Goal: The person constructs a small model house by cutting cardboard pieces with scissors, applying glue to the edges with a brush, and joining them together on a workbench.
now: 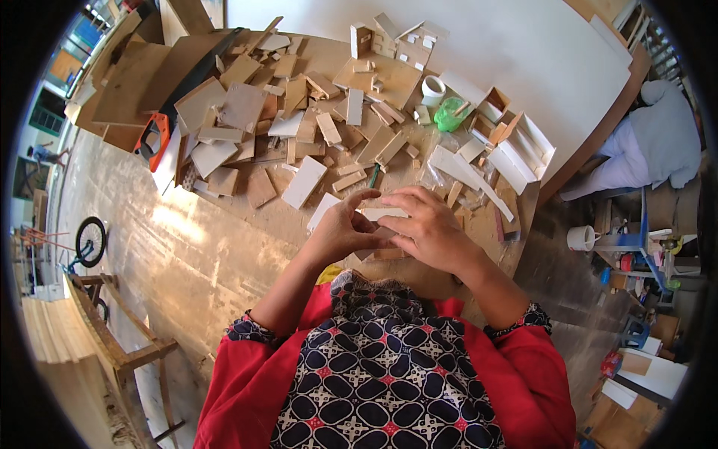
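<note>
On the floor at far left, a dark-tyred bicycle wheel; nearer, a rough wooden frame. Next rightward, a saw with an orange handle, at the left edge of the bench. Then offcuts, heaped thickly: bare wood and white-faced blocks, overlapping at all angles.

Near edge, centre: both hands raised in front of the body, fingertips drawn close together. Left hand curled, thumb and forefinger pinching the left end of a small white-faced piece. Right hand pinching the same piece from the right, fingers bent over it. Piece lies between the two hands; its underside hidden by fingers.

Behind them, a thin green stick among offcuts. Further right, a white round cup-like thing, just beside it a green plastic container. Then a long white tapered strip, and an open white box near the bench's right side. Far right, a white bucket; beyond it a person, grey top, pale trousers, bent over.
</note>
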Motion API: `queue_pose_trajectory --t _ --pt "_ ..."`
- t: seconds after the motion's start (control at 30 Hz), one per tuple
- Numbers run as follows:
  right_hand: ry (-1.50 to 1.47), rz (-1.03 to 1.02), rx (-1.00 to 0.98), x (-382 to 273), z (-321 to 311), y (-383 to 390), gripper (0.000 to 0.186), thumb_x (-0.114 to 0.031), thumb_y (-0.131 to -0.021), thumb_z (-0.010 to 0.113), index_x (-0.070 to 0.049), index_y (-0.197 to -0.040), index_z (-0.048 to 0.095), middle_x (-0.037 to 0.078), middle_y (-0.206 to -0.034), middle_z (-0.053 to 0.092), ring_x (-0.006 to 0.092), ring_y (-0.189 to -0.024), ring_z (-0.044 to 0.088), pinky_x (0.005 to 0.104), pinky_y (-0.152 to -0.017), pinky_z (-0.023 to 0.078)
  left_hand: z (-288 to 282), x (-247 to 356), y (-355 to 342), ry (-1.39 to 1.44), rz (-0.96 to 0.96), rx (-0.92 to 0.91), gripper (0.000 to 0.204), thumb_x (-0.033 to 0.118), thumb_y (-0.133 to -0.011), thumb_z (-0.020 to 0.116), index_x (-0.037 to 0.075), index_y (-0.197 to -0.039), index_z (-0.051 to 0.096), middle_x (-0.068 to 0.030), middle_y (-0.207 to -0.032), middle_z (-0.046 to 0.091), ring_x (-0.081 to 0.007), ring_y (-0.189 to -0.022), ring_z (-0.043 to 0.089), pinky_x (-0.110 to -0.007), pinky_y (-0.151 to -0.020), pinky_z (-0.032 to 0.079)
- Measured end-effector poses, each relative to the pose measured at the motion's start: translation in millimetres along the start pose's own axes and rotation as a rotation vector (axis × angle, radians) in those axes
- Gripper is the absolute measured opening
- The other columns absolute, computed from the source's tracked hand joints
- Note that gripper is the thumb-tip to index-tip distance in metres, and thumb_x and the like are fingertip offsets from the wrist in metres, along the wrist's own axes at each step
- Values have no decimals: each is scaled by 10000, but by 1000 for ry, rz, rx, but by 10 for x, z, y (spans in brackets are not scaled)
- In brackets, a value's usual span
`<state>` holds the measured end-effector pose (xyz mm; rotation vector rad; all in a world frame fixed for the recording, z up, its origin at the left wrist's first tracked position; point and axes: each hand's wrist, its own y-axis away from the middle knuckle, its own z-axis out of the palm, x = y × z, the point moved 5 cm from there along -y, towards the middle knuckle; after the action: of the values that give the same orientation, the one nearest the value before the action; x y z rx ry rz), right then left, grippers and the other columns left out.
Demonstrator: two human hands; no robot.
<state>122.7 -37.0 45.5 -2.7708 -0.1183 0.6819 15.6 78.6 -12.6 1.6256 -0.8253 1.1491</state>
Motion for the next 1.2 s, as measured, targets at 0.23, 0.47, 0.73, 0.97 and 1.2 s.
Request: queue_pose_trajectory --t 0.23,0.47,0.73,0.97,1.2 --pt "-33 107 38 66 98 285 271 -137 -669 762 -72 -929 716 56 -1149 612 270 -1126 537 405 -957 448 -172 -240 68 -24 146 250 497 177 -810 744 34 -1252 565 -93 -959 705 -139 -893 652 -303 -758 511" --pt "-43 187 19 147 372 532 266 -162 -670 779 -66 -912 722 72 -1132 611 281 -1122 537 409 -951 444 -164 -290 398 -492 307 352 322 189 -743 752 89 -1041 688 -109 -1183 625 -312 -1207 515 -426 -1006 417" --pt "39 219 39 121 440 605 271 -193 -669 783 -86 -913 730 63 -1192 588 265 -1166 510 416 -988 397 78 -383 492 -642 408 270 459 203 -648 824 140 -1083 693 -113 -1325 540 -402 -1356 343 -509 -1082 341" --pt "38 235 45 139 461 634 300 -219 -668 785 -81 -927 723 61 -1193 579 257 -1164 505 418 -992 396 169 -356 415 -704 442 270 490 189 -626 823 149 -1094 683 -130 -1371 499 -428 -1379 304 -525 -1095 326" --pt "-30 276 82 177 449 683 357 -225 -658 799 -79 -977 730 60 -1215 573 265 -1180 493 416 -1005 384 190 -301 404 -729 466 259 453 179 -639 813 153 -1075 692 -139 -1395 481 -433 -1396 277 -535 -1100 306"
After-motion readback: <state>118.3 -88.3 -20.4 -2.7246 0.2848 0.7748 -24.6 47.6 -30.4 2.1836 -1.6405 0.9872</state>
